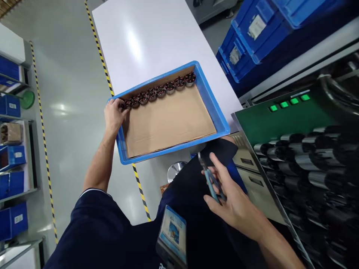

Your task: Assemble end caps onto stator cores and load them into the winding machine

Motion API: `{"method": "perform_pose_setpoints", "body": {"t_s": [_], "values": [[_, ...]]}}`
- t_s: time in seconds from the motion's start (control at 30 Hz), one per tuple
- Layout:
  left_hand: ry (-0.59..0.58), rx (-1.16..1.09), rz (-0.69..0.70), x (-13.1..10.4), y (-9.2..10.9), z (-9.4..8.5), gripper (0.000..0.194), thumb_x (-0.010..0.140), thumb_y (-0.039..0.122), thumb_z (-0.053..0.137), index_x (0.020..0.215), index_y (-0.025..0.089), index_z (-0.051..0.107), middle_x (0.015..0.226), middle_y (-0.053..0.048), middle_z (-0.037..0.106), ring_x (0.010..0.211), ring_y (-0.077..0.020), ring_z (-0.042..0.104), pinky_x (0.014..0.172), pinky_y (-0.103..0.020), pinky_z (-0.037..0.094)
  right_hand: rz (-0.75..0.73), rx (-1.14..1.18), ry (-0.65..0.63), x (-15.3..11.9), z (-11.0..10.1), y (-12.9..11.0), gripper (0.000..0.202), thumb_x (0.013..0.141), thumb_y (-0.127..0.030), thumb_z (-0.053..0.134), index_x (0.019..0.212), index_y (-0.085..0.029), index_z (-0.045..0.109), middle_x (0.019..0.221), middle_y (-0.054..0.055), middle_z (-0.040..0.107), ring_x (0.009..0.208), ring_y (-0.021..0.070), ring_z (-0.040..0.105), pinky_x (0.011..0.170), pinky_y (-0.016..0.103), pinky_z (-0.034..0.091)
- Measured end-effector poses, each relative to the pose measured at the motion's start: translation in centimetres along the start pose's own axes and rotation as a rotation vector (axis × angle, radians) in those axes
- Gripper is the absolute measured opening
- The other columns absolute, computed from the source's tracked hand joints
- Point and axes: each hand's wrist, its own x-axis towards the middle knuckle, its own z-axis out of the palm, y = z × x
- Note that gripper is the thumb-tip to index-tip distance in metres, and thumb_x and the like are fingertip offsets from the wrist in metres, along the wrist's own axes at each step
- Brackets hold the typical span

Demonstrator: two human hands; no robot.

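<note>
Left hand [113,115] on dark, red-flecked parts [160,91], blue-handled pliers [209,181]

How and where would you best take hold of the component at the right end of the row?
Probably by the rounded lower body of that component, from above on the wearer's side, over the bare cardboard. That side is exposed, while the neighbouring component crowds its left and the blue tray rises behind it; its dark and red top looks uneven to hold.

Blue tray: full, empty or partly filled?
Partly filled: one row of dark round parts lines the far side of the blue tray; brown cardboard shows across the rest.
</note>
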Motion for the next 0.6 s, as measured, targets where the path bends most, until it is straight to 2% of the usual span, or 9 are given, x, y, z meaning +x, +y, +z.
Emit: {"method": "perform_pose_setpoints", "body": {"t_s": [0.07, 0.13, 0.2, 0.27, 0.37, 0.4, 0.47, 0.53, 0.6], "values": [[0.032, -0.019, 0.011, 0.0, -0.4, 0.2, 0.024, 0.093, 0.03, 0.086, 0.114, 0.024, 0.076, 0.128, -0.01, 0.08, 0.125, -0.0347, 0.07, 0.129, -0.054, 0.05, -0.055, -0.107, -0.005, 4.0, 0.4, -2.2, 0.098, 0.108, -0.042, 0.075, 0.196, -0.034, 0.033, 0.141, 0.012, 0.071, 0.115, 0.0259, 0.077, 0.107, 0.045, 0.071], [0.043, -0.02, 0.023, 0.0, -0.6, 0.3, 0.021, 0.092, 0.031, 0.085, 0.111, 0.025, 0.077, 0.125, -0.01, 0.082, 0.126, -0.0353, 0.071, 0.132, -0.057, 0.048, -0.061, -0.275, -0.036, 9.2, 1.2, -4.5, 0.092, 0.102, -0.035, 0.079, 0.189, -0.031, 0.05, 0.143, 0.015, 0.07, 0.129, 0.0347, 0.075, 0.119, 0.056, 0.067], [0.034, -0.003, 0.038, 0.0, -0.6, 0.2, 0.022, 0.091, 0.029, 0.083, 0.113, 0.025, 0.079, 0.126, -0.011, 0.081, 0.129, -0.0362, 0.071, 0.134, -0.058, 0.045, -0.019, -0.473, -0.028, 14.8, 2.5, -6.5, 0.088, 0.1, -0.027, 0.081, 0.185, -0.02, 0.058, 0.148, 0.023, 0.069, 0.146, 0.0462, 0.067, 0.128, 0.066, 0.06], [0.032, 0.011, 0.058, 0.0, -0.4, 0.0, 0.028, 0.088, 0.028, 0.082, 0.116, 0.025, 0.08, 0.127, -0.012, 0.079, 0.133, -0.0378, 0.069, 0.135, -0.06, 0.044, 0.009, -0.545, -0.011, 19.4, 3.9, -7.7, 0.083, 0.101, -0.018, 0.08, 0.181, -0.011, 0.061, 0.16, 0.031, 0.066, 0.154, 0.0517, 0.061, 0.133, 0.071, 0.054], [0.053, -0.012, 0.08, 0.0, 0.2, -0.6, 0.032, 0.087, 0.033, 0.083, 0.118, 0.024, 0.079, 0.124, -0.014, 0.078, 0.13, -0.0392, 0.07, 0.132, -0.06, 0.047, -0.004, -0.515, 0.039, 22.7, 5.3, -8.4, 0.066, 0.106, -0.015, 0.077, 0.171, -0.004, 0.068, 0.165, 0.035, 0.067, 0.158, 0.0527, 0.061, 0.136, 0.074, 0.05], [0.062, -0.023, 0.084, 0.0, 0.3, -0.8, 0.032, 0.088, 0.035, 0.083, 0.117, 0.023, 0.078, 0.123, -0.014, 0.077, 0.128, -0.0393, 0.07, 0.13, -0.059, 0.049, -0.028, -0.487, 0.051, 22.4, 5.3, -8.3, 0.061, 0.108, -0.016, 0.078, 0.168, -0.005, 0.071, 0.166, 0.034, 0.068, 0.159, 0.0501, 0.062, 0.138, 0.071, 0.05], [0.089, -0.049, 0.083, 0.0, 0.5, -1.4, 0.031, 0.089, 0.041, 0.084, 0.115, 0.024, 0.076, 0.121, -0.014, 0.076, 0.126, -0.0388, 0.07, 0.128, -0.058, 0.052, -0.094, -0.423, 0.072, 19.4, 4.3, -8.0, 0.053, 0.113, -0.022, 0.078, 0.164, -0.013, 0.075, 0.168, 0.025, 0.072, 0.16, 0.0404, 0.066, 0.142, 0.06, 0.051], [0.131, -0.079, 0.081, -0.2, 0.8, -2.0, 0.032, 0.09, 0.045, 0.085, 0.111, 0.025, 0.072, 0.119, -0.012, 0.075, 0.128, -0.0377, 0.069, 0.128, -0.057, 0.054, -0.161, -0.312, 0.172, 13.6, 1.7, -7.3, 0.042, 0.119, -0.03, 0.072, 0.16, -0.021, 0.077, 0.163, 0.016, 0.078, 0.155, 0.0304, 0.072, 0.138, 0.049, 0.057], [0.196, -0.109, 0.075, -0.7, 1.8, -2.5, 0.03, 0.085, 0.041, 0.086, 0.105, 0.026, 0.069, 0.112, -0.009, 0.073, 0.124, -0.0356, 0.068, 0.129, -0.057, 0.056, -0.209, -0.105, 0.413, 5.9, -2.1, -6.4, 0.036, 0.124, -0.037, 0.065, 0.156, -0.025, 0.078, 0.154, 0.013, 0.082, 0.144, 0.0284, 0.078, 0.128, 0.049, 0.064]]}}
